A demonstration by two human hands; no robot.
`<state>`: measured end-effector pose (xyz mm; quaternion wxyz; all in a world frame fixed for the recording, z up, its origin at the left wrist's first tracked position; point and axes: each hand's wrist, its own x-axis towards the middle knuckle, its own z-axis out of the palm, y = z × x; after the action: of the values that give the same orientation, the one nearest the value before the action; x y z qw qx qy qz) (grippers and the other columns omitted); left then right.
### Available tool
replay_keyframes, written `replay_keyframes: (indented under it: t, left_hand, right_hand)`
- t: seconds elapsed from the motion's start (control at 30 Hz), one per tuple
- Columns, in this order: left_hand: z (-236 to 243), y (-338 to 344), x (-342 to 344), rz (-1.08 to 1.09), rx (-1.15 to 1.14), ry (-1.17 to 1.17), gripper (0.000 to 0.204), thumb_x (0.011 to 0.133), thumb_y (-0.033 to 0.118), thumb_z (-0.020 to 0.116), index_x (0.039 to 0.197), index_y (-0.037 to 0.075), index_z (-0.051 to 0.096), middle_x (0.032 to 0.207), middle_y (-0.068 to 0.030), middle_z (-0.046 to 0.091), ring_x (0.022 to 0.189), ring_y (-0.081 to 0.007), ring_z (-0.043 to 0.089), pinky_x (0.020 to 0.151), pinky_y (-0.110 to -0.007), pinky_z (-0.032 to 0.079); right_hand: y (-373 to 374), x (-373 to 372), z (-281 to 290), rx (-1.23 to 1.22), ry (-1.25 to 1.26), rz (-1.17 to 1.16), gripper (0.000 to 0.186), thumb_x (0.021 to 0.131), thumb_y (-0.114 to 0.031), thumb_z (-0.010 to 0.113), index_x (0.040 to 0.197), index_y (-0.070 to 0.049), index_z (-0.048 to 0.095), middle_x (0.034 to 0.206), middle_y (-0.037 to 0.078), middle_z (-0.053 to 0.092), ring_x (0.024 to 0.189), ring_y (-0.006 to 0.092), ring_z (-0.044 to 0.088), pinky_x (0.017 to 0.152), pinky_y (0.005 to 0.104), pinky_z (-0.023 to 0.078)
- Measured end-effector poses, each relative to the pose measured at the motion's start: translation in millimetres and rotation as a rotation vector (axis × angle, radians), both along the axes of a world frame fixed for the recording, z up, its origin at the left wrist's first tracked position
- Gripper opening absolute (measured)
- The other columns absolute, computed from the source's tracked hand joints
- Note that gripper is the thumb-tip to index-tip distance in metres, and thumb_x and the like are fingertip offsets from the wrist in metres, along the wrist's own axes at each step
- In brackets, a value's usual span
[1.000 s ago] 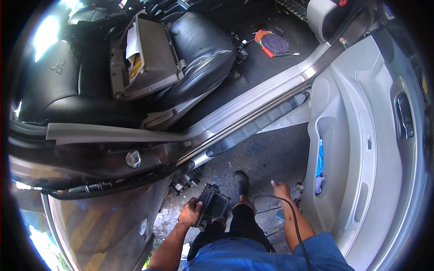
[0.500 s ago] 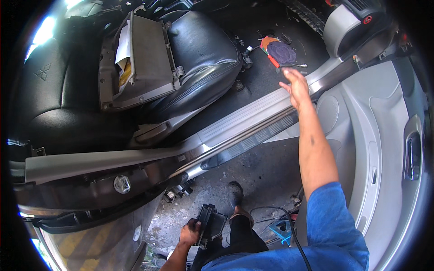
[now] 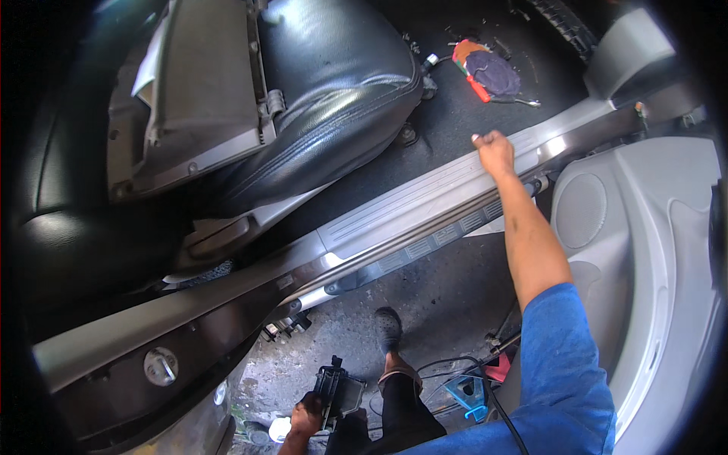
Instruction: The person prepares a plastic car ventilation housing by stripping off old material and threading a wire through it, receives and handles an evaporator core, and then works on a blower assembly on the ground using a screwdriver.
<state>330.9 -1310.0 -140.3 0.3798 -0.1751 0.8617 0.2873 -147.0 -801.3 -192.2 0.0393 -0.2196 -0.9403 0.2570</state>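
My left hand (image 3: 307, 415) is low in the view, its fingers closed round the edge of a black rectangular plastic housing (image 3: 329, 394) with a framed, greyish panel. This part hangs above the ground beside my legs. My right arm stretches forward to the car's grey door sill (image 3: 409, 194). There my right hand (image 3: 497, 154) rests with curled fingers at the sill's inner edge. Beyond it on the dark floor lie a purple and orange cloth (image 3: 491, 72), a red-handled tool (image 3: 478, 89) and a metal tool end (image 3: 527, 102).
A grey glovebox-like compartment (image 3: 205, 83) holding papers sits on the black leather seat (image 3: 341, 98). At right stands the open door (image 3: 629, 227). Cables (image 3: 447, 362) and a blue plastic object (image 3: 468, 390) lie near my legs. The side step (image 3: 402, 254) runs below the sill.
My right hand has gone from outstretched fingers over the sill to curled fingers resting on it. The view has shifted closer to the sill. The black housing stays in my left hand.
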Motion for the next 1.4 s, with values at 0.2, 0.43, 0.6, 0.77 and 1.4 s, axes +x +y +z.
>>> replay_keyframes:
  t: [0.2,0.43,0.6,0.77,1.4]
  left_hand:
    - [-32.2,3.4,7.6,0.011,-0.032,-0.107,0.034,0.087,0.015,0.048,0.117,0.003,0.059,0.100,-0.0248,0.067,0.096,-0.0453,0.063,0.081,-0.051,0.051]
    - [-69.6,-4.1,23.7,-0.051,0.012,-0.008,0.037,0.083,0.003,0.044,0.116,0.001,0.061,0.108,-0.0276,0.064,0.106,-0.0437,0.061,0.089,-0.048,0.050]
    - [-82.9,-0.6,17.4,0.001,0.042,-0.113,0.033,0.087,0.007,0.049,0.117,0.002,0.062,0.112,-0.0271,0.063,0.106,-0.0437,0.060,0.092,-0.048,0.049]
    - [-117.7,-7.5,30.5,-0.084,0.056,0.037,0.032,0.084,0.004,0.050,0.113,0.005,0.064,0.104,-0.0244,0.065,0.101,-0.0415,0.062,0.087,-0.048,0.050]
    - [-337.0,61.2,-35.8,0.001,0.232,0.158,0.038,0.085,0.024,0.062,0.121,0.011,0.062,0.115,-0.0191,0.066,0.111,-0.0358,0.062,0.096,-0.043,0.048]
  right_hand:
    - [45.3,-84.1,-26.1,0.423,0.084,0.179,0.061,0.083,-0.033,0.071,0.130,-0.002,0.050,0.130,0.025,0.051,0.122,0.0405,0.050,0.103,0.0454,0.042]
    - [37.0,-130.1,-42.7,0.449,-0.076,-0.146,0.060,0.089,-0.057,0.055,0.136,-0.020,0.051,0.136,0.015,0.054,0.125,0.0376,0.052,0.102,0.0488,0.043]
    - [44.1,-122.9,-39.8,0.397,0.018,-0.153,0.059,0.087,-0.048,0.056,0.133,-0.010,0.053,0.132,0.020,0.057,0.125,0.0377,0.052,0.103,0.0466,0.041]
    - [26.7,-59.9,-23.6,0.253,-0.140,0.119,0.058,0.081,-0.051,0.060,0.109,0.000,0.063,0.104,0.020,0.066,0.103,0.0325,0.061,0.090,0.0396,0.046]
    - [-254.1,419.3,-147.7,-0.938,-0.908,0.734,0.023,0.075,-0.002,0.065,0.097,-0.005,0.057,0.088,0.005,0.064,0.080,0.0137,0.062,0.072,0.0313,0.051]
